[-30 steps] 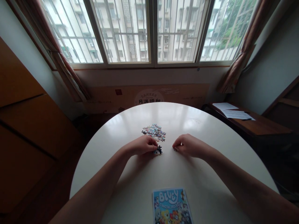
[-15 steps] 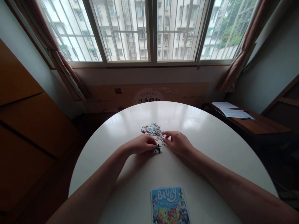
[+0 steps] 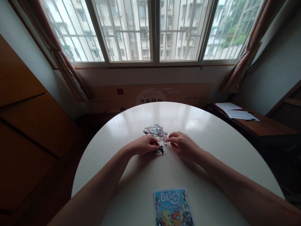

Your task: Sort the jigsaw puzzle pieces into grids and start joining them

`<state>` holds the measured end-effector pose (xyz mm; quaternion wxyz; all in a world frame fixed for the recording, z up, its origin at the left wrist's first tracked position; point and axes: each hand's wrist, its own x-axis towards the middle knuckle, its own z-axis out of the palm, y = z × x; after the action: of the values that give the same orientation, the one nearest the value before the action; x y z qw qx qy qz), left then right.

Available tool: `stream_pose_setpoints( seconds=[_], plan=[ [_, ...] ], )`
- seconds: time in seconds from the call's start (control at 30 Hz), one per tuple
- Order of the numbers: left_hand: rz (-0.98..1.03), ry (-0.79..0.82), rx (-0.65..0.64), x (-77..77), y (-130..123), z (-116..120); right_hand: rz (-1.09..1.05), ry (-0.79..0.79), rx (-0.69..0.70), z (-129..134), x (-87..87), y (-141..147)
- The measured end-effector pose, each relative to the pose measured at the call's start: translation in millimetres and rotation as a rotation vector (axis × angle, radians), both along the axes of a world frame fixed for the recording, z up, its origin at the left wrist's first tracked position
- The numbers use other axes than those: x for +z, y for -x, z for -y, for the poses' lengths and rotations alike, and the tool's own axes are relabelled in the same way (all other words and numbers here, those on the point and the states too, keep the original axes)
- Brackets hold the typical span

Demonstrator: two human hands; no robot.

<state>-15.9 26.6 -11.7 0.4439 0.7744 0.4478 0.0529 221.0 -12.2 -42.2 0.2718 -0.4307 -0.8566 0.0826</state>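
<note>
My left hand [image 3: 146, 144] is closed at the edge of a small cluster of joined dark puzzle pieces [image 3: 160, 150], its thumb and fingertips pinching there. The cluster lies flat on the white table, partly covered by those fingers. Beyond it spreads a heap of loose, multicoloured jigsaw pieces [image 3: 155, 129]. My right hand [image 3: 182, 143] is at the right edge of this heap, fingers stretched toward it and the thumb apart. Nothing shows between the right fingers.
The round white table [image 3: 113, 201] bears a Bluey picture sheet [image 3: 174, 205] close to me. Past the table stands a long printed box [image 3: 103, 94] under the barred window. On the right, papers [image 3: 238, 114] and a pen [image 3: 250, 119] lie on a wooden desk [image 3: 272, 127].
My right hand has drawn slightly right, away from the loose pieces. The left hand stays on the joined cluster. The whole view has shifted a little.
</note>
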Motion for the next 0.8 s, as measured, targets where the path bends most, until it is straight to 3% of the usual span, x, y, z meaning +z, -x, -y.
stream_pose_setpoints(
  seconds=[0.07, 0.17, 0.3, 0.4, 0.57, 0.8],
  plan=[
    [0.029, 0.032, 0.028, 0.6, -1, 1, -0.105, 0.015, -0.058, 5, 5.1, 4],
    [0.107, 0.063, 0.078, 3.2, -4, 4, -0.270, 0.204, -0.092, 10, 8.1, 8],
    [0.218, 0.074, 0.104, 9.4, -9, 9, -0.507, 0.532, 0.028, 8, -0.7, 15],
    [0.282, 0.104, 0.122, 13.0, -12, 11, -0.728, 0.644, 0.101, 6, -6.6, 20],
    [0.353, 0.196, 0.148, 14.1, -10, 11, -0.875, 0.681, 0.123, 6, -5.1, 23],
    [0.375, 0.242, 0.197, 10.3, -10, 9, -0.780, 0.566, 0.059, 6, -12.1, 23]
  ],
)
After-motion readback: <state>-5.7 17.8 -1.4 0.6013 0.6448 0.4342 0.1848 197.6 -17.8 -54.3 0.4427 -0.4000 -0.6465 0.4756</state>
